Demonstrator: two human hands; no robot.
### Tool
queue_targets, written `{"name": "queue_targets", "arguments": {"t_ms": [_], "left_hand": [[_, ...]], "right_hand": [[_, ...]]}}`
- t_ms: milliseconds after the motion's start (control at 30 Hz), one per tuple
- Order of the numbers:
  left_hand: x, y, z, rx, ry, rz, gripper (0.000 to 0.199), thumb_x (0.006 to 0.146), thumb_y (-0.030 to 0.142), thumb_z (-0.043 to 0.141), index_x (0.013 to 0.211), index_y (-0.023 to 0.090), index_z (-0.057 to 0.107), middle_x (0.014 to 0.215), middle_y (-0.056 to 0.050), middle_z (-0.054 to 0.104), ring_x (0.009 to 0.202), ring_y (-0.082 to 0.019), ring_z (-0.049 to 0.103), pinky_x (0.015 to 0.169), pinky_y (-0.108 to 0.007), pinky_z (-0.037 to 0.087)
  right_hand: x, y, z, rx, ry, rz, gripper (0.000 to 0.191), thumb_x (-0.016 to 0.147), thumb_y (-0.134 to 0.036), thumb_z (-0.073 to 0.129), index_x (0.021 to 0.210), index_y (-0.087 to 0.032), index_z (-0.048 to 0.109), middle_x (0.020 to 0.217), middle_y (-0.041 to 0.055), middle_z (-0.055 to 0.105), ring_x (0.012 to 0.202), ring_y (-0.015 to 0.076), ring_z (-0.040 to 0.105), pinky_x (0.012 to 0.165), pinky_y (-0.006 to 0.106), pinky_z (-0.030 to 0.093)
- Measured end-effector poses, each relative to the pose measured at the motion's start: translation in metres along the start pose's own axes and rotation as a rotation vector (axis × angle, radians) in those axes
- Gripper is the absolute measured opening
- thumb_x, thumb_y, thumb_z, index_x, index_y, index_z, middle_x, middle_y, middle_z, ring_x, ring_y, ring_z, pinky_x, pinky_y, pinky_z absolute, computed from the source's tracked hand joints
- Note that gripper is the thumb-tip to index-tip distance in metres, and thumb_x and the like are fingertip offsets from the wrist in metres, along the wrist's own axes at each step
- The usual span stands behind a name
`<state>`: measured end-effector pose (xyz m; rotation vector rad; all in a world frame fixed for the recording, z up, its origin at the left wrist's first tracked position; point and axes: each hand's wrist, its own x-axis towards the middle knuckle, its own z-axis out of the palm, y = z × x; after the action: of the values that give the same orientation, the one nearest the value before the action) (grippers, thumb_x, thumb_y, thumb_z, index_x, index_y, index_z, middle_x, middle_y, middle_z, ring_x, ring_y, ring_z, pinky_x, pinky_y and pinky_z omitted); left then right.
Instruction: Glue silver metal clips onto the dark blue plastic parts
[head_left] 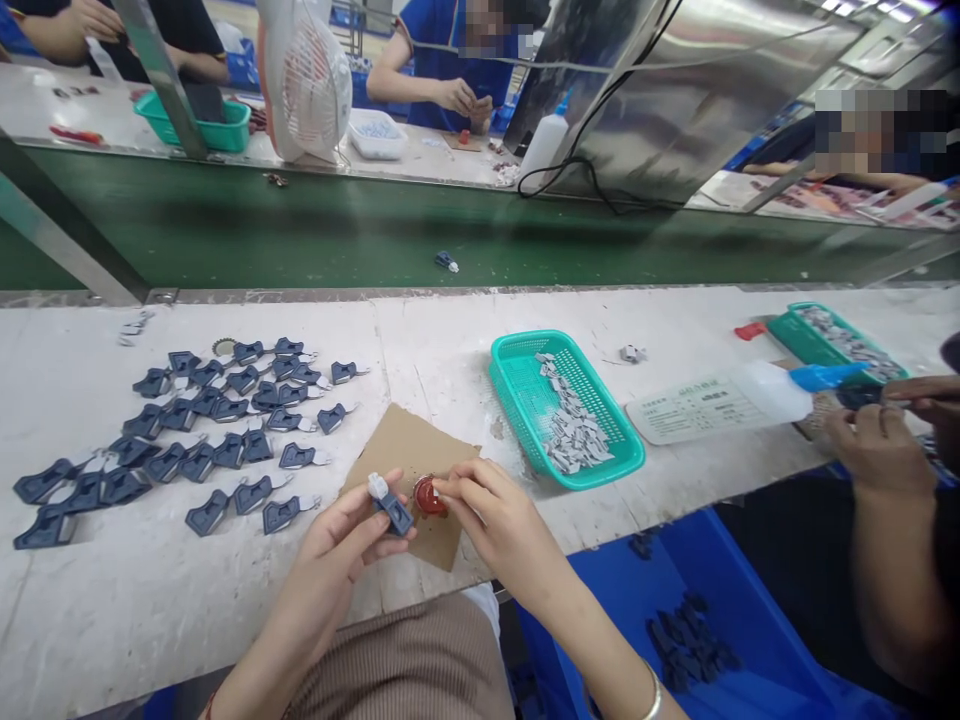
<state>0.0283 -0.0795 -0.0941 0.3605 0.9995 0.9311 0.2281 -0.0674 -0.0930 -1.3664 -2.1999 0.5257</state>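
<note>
My left hand [349, 535] is closed on a dark blue-grey plastic part [394, 512] that has a light grey piece [378, 486] at its upper end. My right hand [487, 505] has its fingers pinched together over a small round cap holding red paste [430, 497]; what the fingertips grip, if anything, is too small to make out. The cap rests on a brown cardboard piece [405, 445] on the white table. To the left lie many similar dark plastic parts [244, 380], several with pale tips.
A green basket [630, 465] of small grey pieces stands right of the cardboard. Beyond it lies a white bottle [705, 403] with a blue nozzle, near a co-worker's hands [877, 445]. A blue bin [600, 610] sits below the edge. A green conveyor belt [360, 235] runs behind the table.
</note>
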Motion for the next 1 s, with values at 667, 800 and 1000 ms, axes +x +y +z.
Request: {"name": "queue_targets", "arguments": {"t_ms": [667,800,1000], "left_hand": [[0.009,-0.011,0.014,0.189,-0.064,0.249,0.017,0.078,0.027,0.077,0.092,0.019,0.072,0.095,-0.003,0.076,0.087,-0.018,0.072,0.076,-0.024,0.058],[0.008,-0.011,0.015,0.174,-0.051,0.247,0.018,0.077,0.026,0.078,0.092,0.019,0.072,0.096,-0.004,0.076,0.088,-0.019,0.073,0.079,-0.026,0.058],[0.007,-0.014,0.015,0.186,-0.051,0.269,0.015,0.077,0.026,0.077,0.091,0.020,0.075,0.096,-0.004,0.076,0.092,-0.019,0.072,0.084,-0.027,0.058]], "right_hand": [[0.018,-0.025,-0.016,0.984,0.001,0.507,0.015,0.080,-0.035,0.076,0.086,-0.022,0.078,0.093,0.0048,0.072,0.090,0.0180,0.068,0.083,0.033,0.058],[0.019,-0.027,-0.015,0.948,-0.011,0.480,0.014,0.081,-0.034,0.074,0.088,-0.022,0.078,0.095,0.0057,0.070,0.093,0.0189,0.068,0.082,0.033,0.058],[0.020,-0.031,-0.020,0.694,-0.052,0.429,0.013,0.086,-0.030,0.068,0.088,-0.023,0.079,0.095,0.0072,0.070,0.096,0.0209,0.066,0.090,0.037,0.052]]}}
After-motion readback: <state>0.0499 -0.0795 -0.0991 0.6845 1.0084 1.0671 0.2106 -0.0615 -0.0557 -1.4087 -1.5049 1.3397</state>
